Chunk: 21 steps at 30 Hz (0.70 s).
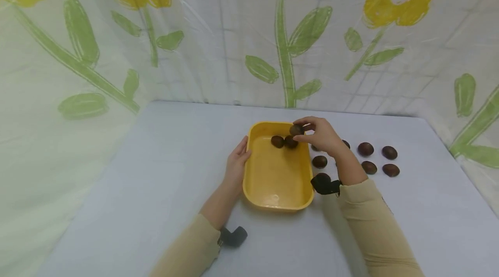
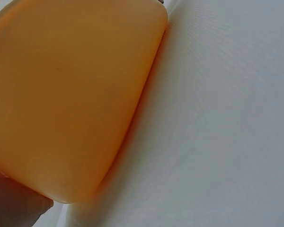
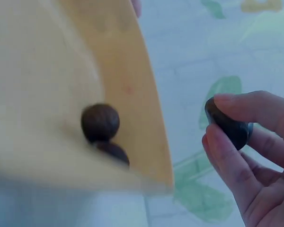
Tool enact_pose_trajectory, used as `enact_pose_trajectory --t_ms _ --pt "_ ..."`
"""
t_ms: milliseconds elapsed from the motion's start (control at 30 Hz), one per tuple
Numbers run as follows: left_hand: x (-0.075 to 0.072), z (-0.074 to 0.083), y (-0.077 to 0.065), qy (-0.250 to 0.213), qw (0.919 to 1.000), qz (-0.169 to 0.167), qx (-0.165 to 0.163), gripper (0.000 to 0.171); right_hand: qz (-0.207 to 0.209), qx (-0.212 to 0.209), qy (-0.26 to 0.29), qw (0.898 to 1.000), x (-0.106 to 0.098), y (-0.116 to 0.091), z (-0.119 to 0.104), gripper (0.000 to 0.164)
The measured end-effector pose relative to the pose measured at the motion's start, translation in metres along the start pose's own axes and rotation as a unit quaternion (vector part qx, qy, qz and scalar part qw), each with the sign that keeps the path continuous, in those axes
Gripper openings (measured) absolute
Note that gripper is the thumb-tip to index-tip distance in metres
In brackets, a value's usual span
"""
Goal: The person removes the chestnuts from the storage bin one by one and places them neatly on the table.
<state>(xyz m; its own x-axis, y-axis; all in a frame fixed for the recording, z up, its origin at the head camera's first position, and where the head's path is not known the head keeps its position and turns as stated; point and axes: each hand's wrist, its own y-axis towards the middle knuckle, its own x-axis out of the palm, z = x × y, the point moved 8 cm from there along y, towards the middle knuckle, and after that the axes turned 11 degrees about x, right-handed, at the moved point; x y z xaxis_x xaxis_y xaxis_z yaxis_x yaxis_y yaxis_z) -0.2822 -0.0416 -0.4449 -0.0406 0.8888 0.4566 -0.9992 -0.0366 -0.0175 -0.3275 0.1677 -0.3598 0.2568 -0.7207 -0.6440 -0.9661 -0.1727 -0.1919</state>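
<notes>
A yellow plastic basin (image 1: 273, 181) stands on the white table, with two dark brown oval fruits, like small avocados, at its far end. The left hand (image 1: 236, 162) holds the basin by its left wall, thumb at the rim and fingers along the outside. In the left wrist view the basin's outer wall (image 2: 80, 94) fills much of the picture. Over the basin's far right corner, the right hand (image 1: 317, 134) pinches another dark oval fruit (image 3: 229, 124) between thumb and fingers. Inside the basin, the two fruits (image 3: 100, 122) lie touching in the right wrist view.
Several more dark fruits (image 1: 365, 149) lie in rows on the table right of the basin, partly hidden by the right arm. White table cloth (image 1: 156, 173) stretches to the left. Behind the table hangs a curtain (image 1: 218, 52) printed with yellow flowers.
</notes>
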Motion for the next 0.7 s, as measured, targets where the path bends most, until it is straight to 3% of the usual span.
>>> enact_pose_trajectory --t_ms 467,700 --pt "0.001 -0.001 -0.001 -0.010 0.9999 0.003 -0.011 0.052 0.031 0.055 0.013 0.998 -0.014 -0.047 0.065 0.048" --pt "0.000 -0.001 -0.001 -0.001 0.9999 0.007 -0.014 0.051 0.051 0.052 -0.003 0.997 -0.025 -0.072 0.087 0.049"
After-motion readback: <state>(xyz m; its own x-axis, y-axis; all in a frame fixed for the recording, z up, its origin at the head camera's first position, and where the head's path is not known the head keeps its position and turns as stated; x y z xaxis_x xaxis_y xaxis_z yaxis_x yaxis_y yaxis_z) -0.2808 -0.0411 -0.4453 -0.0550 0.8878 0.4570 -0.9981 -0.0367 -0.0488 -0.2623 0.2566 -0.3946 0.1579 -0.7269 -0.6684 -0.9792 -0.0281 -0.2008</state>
